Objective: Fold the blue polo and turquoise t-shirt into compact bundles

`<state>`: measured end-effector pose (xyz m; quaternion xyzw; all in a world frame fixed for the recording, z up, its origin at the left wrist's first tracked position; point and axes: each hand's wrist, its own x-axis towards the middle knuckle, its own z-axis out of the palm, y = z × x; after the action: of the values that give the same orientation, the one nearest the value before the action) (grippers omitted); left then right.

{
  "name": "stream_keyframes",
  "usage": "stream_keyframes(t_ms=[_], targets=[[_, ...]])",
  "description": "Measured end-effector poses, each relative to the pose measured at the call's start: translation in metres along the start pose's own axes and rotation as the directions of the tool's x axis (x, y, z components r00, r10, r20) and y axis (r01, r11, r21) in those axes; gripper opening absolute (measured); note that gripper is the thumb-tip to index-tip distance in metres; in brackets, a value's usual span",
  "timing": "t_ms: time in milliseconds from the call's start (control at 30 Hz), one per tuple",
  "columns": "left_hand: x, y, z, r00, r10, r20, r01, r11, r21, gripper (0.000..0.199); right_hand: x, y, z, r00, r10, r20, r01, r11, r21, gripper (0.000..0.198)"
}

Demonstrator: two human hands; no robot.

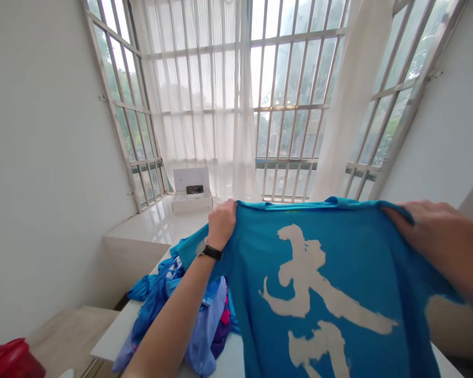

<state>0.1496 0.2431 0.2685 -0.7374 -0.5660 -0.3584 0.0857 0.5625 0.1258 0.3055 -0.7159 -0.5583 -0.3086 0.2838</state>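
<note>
A blue T-shirt (362, 262) with large pale brush-style characters hangs spread between my two hands, its top edge stretched nearly level. My left hand (222, 223) is closed on the shirt at one shoulder; a watch with a black strap (209, 250) sits on that wrist. At the opposite shoulder my right hand (429, 223) grips the fabric, its fingertips partly hidden by a fold. The shirt's lower part runs out of the bottom of the view. Behind my left forearm lies a heap of blue, lilac and purple clothes (157, 294).
The clothes heap rests on a white table (114, 336). Beyond it, a white box (191, 202) with a dark phone-like object (194, 189) stands on the window ledge (142, 223). A red object (13, 359) shows at lower left. Barred windows and white curtains (236, 131) line the back.
</note>
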Motion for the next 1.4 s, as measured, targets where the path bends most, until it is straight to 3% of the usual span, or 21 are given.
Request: stream_keyframes(t_ms=[67,100,167,233,300,333,400,500,567,867,1000,1133,1300,1400], targets=[[-0.001,0.018,0.039,0.999,0.024,0.036,-0.024,0.999,0.021,0.033,0.0,-0.02,0.041,0.997,-0.067,0.027,0.069,0.996,-0.053,0.073],[-0.012,0.028,0.059,0.998,0.03,0.051,-0.031,0.999,0.024,0.037,-0.013,-0.031,0.062,0.998,-0.069,-0.012,0.069,0.997,-0.02,0.067],[-0.049,0.047,0.098,0.975,0.1,0.198,-0.094,0.995,-0.039,0.04,-0.062,-0.049,0.106,0.976,-0.194,0.101,0.186,0.979,0.086,0.061],[-0.092,0.06,0.136,0.898,0.134,0.419,-0.091,0.988,-0.122,0.045,-0.126,-0.06,0.147,0.911,-0.215,0.352,0.197,0.977,0.087,0.057],[-0.127,0.063,0.167,0.771,0.073,0.633,0.007,0.992,-0.122,0.064,-0.185,-0.063,0.182,0.785,-0.109,0.61,0.107,0.993,0.039,0.071],[-0.139,0.061,0.179,0.723,0.041,0.69,0.05,0.993,-0.111,0.071,-0.208,-0.061,0.196,0.728,-0.035,0.684,0.048,0.999,0.0,0.078],[-0.154,0.053,0.196,0.699,0.032,0.715,0.076,0.99,-0.118,0.079,-0.237,-0.056,0.213,0.679,0.019,0.734,-0.012,1.0,-0.015,0.086],[-0.157,0.039,0.203,0.753,0.086,0.652,0.041,0.983,-0.177,0.08,-0.244,-0.049,0.223,0.676,0.019,0.736,-0.04,0.999,0.011,0.091],[-0.151,0.034,0.204,0.763,0.093,0.64,0.037,0.982,-0.187,0.079,-0.237,-0.047,0.226,0.682,0.018,0.731,-0.044,0.999,0.017,0.092],[-0.122,0.026,0.219,0.74,0.078,0.668,0.067,0.98,-0.189,0.087,-0.213,-0.047,0.256,0.668,-0.007,0.744,-0.012,1.0,0.02,0.093],[-0.113,0.023,0.226,0.707,0.085,0.703,0.08,0.977,-0.198,0.096,-0.209,-0.044,0.26,0.677,-0.025,0.736,-0.003,0.999,0.037,0.091],[-0.102,0.021,0.232,0.687,0.045,0.725,0.162,0.964,-0.213,0.093,-0.204,-0.042,0.262,0.68,-0.046,0.731,0.004,0.998,0.059,0.09],[-0.095,0.023,0.243,0.801,-0.104,0.59,0.257,0.949,-0.182,0.069,-0.199,-0.04,0.261,0.631,-0.052,0.774,0.006,0.998,0.062,0.091],[-0.094,0.02,0.25,0.833,-0.123,0.54,0.242,0.958,-0.155,0.068,-0.197,-0.039,0.26,0.633,-0.057,0.772,0.002,0.997,0.072,0.09]])
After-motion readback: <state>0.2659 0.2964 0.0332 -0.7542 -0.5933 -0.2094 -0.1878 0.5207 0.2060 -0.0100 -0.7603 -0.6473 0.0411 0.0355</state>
